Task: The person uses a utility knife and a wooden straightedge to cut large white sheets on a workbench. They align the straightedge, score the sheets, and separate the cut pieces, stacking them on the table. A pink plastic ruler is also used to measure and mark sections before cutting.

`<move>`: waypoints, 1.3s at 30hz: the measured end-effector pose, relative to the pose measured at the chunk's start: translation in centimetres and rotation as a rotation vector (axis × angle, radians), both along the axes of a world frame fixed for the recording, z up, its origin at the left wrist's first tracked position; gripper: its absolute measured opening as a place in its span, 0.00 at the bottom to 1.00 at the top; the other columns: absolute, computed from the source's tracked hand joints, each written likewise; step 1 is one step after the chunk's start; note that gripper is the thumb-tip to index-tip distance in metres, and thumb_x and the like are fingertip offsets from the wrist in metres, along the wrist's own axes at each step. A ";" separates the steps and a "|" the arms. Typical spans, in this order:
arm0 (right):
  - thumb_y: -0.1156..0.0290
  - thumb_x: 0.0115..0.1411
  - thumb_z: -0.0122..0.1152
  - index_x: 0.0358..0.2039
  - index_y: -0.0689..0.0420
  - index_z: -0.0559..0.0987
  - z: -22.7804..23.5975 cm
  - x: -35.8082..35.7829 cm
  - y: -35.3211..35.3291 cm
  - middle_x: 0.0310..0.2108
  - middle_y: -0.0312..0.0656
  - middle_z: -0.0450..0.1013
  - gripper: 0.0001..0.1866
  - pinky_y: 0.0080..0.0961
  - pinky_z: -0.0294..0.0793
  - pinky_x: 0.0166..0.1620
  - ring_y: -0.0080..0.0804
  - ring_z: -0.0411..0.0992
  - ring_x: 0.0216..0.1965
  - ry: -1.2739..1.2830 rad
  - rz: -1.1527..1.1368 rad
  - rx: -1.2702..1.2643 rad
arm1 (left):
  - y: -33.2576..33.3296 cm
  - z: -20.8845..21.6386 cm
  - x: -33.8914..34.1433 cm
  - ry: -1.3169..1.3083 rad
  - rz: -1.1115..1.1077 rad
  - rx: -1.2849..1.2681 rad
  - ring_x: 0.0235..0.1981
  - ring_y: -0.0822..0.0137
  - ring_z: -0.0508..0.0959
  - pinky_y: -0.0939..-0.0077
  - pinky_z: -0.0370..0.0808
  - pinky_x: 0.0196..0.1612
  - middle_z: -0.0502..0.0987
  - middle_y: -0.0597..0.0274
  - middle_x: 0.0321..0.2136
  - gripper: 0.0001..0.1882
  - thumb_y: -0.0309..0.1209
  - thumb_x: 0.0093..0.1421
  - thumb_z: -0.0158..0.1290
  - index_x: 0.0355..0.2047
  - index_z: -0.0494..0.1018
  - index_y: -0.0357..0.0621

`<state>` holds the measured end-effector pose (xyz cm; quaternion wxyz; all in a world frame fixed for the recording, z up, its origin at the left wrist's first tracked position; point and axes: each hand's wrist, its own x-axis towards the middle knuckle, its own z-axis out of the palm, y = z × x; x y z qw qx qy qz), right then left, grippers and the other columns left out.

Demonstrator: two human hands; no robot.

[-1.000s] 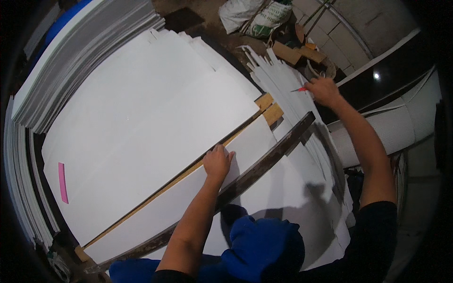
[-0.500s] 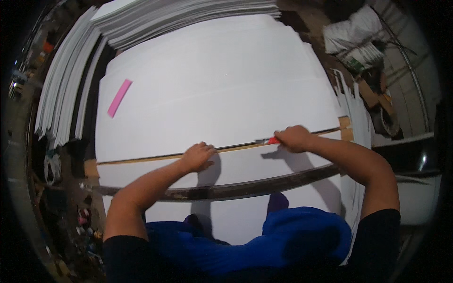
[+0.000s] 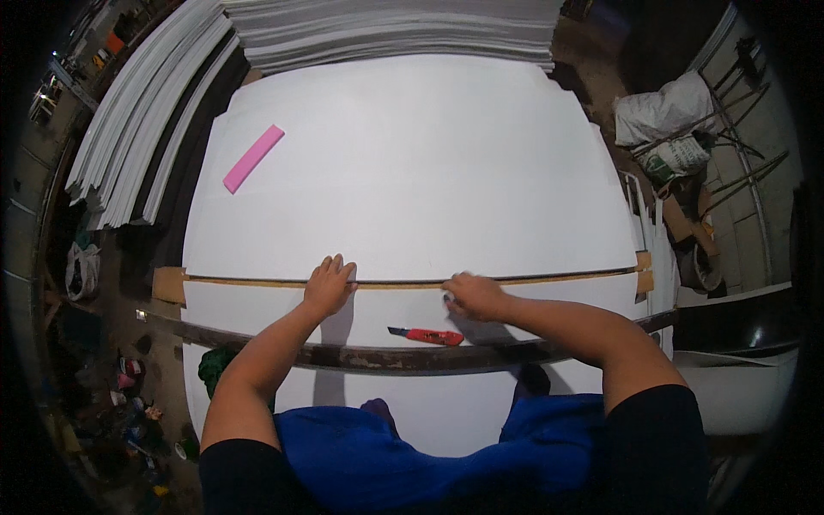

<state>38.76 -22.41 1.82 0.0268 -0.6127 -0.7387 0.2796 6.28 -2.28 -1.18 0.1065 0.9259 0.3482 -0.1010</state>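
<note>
A long thin straightedge strip (image 3: 403,283), dark along one side and tan along the other, crosses a large white sheet (image 3: 412,172). My left hand (image 3: 330,285) lies over it left of centre, fingers stretched out and palm down. Right of centre, my right hand (image 3: 476,296) is at the strip with its fingers curled in; a small dark spot shows by the fingertips, and what they hold, if anything, is hidden. Between the strip and a dark curved-looking bar (image 3: 412,357) rests a red utility knife (image 3: 433,336), its blade end toward the left. Neither hand touches the knife.
A pink block (image 3: 254,159) lies on the sheet at the far left. Stacks of white sheets (image 3: 395,34) rise at the back and left. White sacks (image 3: 665,112) and scraps sit at the right; brown tape patches (image 3: 169,285) mark the strip's ends.
The utility knife has left my right hand and now lies on the white sheet. My right hand has moved left and nearer; my left hand has shifted left. The view has shifted too.
</note>
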 end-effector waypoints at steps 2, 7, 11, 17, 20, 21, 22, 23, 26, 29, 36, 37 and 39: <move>0.61 0.67 0.62 0.54 0.59 0.76 -0.8 4.6 0.4 0.47 0.53 0.75 0.21 0.49 0.78 0.53 0.52 0.75 0.52 -0.154 -0.037 0.155 | 0.9 -1.0 -0.2 -0.047 0.011 0.017 0.70 0.40 0.64 0.47 0.67 0.68 0.67 0.42 0.66 0.32 0.45 0.63 0.64 0.64 0.69 0.50; 0.57 0.67 0.62 0.62 0.59 0.72 -1.1 8.1 -0.2 0.53 0.56 0.73 0.28 0.49 0.78 0.54 0.53 0.75 0.54 -0.378 -0.052 0.216 | 1.9 0.2 -0.8 -0.100 0.021 -0.066 0.71 0.38 0.62 0.48 0.65 0.70 0.65 0.41 0.67 0.37 0.50 0.61 0.66 0.66 0.69 0.53; 0.56 0.70 0.57 0.66 0.58 0.69 -3.7 9.4 0.3 0.61 0.60 0.70 0.29 0.50 0.76 0.59 0.57 0.73 0.60 -0.488 0.093 0.207 | 2.7 -0.5 -1.2 -0.101 0.019 -0.053 0.70 0.37 0.62 0.48 0.64 0.69 0.64 0.39 0.68 0.39 0.54 0.58 0.67 0.66 0.70 0.55; 0.60 0.72 0.55 0.63 0.54 0.74 1.4 13.4 1.3 0.57 0.55 0.77 0.23 0.48 0.77 0.59 0.52 0.77 0.58 -0.277 0.040 0.390 | 3.8 3.2 -1.4 -0.204 0.037 0.095 0.67 0.47 0.69 0.48 0.66 0.67 0.71 0.49 0.65 0.38 0.41 0.52 0.72 0.63 0.72 0.58; 0.62 0.70 0.57 0.58 0.50 0.78 9.1 16.5 3.6 0.47 0.45 0.82 0.18 0.48 0.79 0.48 0.49 0.81 0.47 -0.213 -0.018 0.269 | 6.5 6.1 -1.8 -0.266 -0.008 0.257 0.58 0.57 0.78 0.48 0.68 0.65 0.81 0.64 0.55 0.33 0.26 0.48 0.70 0.57 0.76 0.58; 0.63 0.69 0.58 0.56 0.48 0.79 11.8 17.5 3.5 0.44 0.43 0.83 0.16 0.48 0.79 0.45 0.49 0.82 0.44 -0.231 -0.067 0.278 | 6.6 9.1 0.0 -0.309 -0.013 0.299 0.54 0.58 0.81 0.46 0.69 0.64 0.84 0.66 0.50 0.29 0.26 0.50 0.69 0.54 0.79 0.59; 0.65 0.69 0.59 0.55 0.46 0.79 13.7 18.3 3.6 0.42 0.45 0.83 0.15 0.48 0.79 0.44 0.49 0.82 0.43 -0.236 -0.127 0.257 | 7.1 11.4 1.3 -0.305 0.001 0.271 0.52 0.60 0.82 0.47 0.69 0.63 0.85 0.66 0.47 0.26 0.26 0.51 0.69 0.51 0.80 0.59; 0.63 0.71 0.57 0.54 0.46 0.79 15.8 17.7 3.7 0.40 0.47 0.83 0.13 0.49 0.79 0.44 0.49 0.82 0.42 -0.288 -0.175 0.254 | 7.8 13.3 2.3 -0.300 0.016 0.239 0.50 0.61 0.83 0.47 0.69 0.63 0.86 0.66 0.44 0.23 0.26 0.52 0.69 0.48 0.81 0.59; 0.61 0.71 0.57 0.53 0.46 0.79 15.3 19.1 4.0 0.38 0.49 0.83 0.13 0.51 0.78 0.44 0.51 0.82 0.41 -0.315 -0.211 0.178 | 8.5 15.0 4.5 -0.112 0.001 0.090 0.43 0.56 0.85 0.55 0.78 0.52 0.87 0.61 0.39 0.20 0.35 0.55 0.69 0.49 0.83 0.62; 0.58 0.65 0.66 0.55 0.43 0.80 15.0 19.1 5.5 0.39 0.44 0.84 0.19 0.49 0.80 0.47 0.48 0.83 0.43 -0.340 -0.253 -0.010 | 8.4 15.4 5.6 0.012 0.132 0.029 0.40 0.52 0.86 0.55 0.82 0.45 0.87 0.58 0.38 0.19 0.41 0.59 0.66 0.51 0.84 0.68; 0.63 0.58 0.70 0.58 0.35 0.82 15.2 16.9 6.8 0.46 0.42 0.84 0.26 0.47 0.81 0.53 0.46 0.81 0.50 -0.327 -0.340 -0.198 | 7.7 16.4 5.6 0.152 0.132 -0.074 0.40 0.52 0.86 0.54 0.82 0.45 0.86 0.57 0.37 0.24 0.33 0.60 0.61 0.56 0.81 0.75; 0.64 0.59 0.69 0.59 0.34 0.81 14.9 17.1 6.8 0.47 0.42 0.83 0.25 0.47 0.80 0.53 0.47 0.81 0.50 -0.285 -0.375 -0.216 | 8.0 17.0 6.3 0.163 0.154 -0.094 0.41 0.53 0.86 0.54 0.82 0.46 0.86 0.56 0.38 0.24 0.31 0.60 0.61 0.56 0.82 0.73; 0.70 0.60 0.63 0.59 0.36 0.81 15.6 15.9 6.5 0.46 0.43 0.83 0.26 0.48 0.81 0.52 0.48 0.81 0.49 -0.301 -0.396 -0.210 | 8.8 17.0 5.8 0.109 0.150 -0.103 0.40 0.52 0.86 0.54 0.82 0.45 0.87 0.57 0.39 0.25 0.30 0.59 0.60 0.56 0.82 0.72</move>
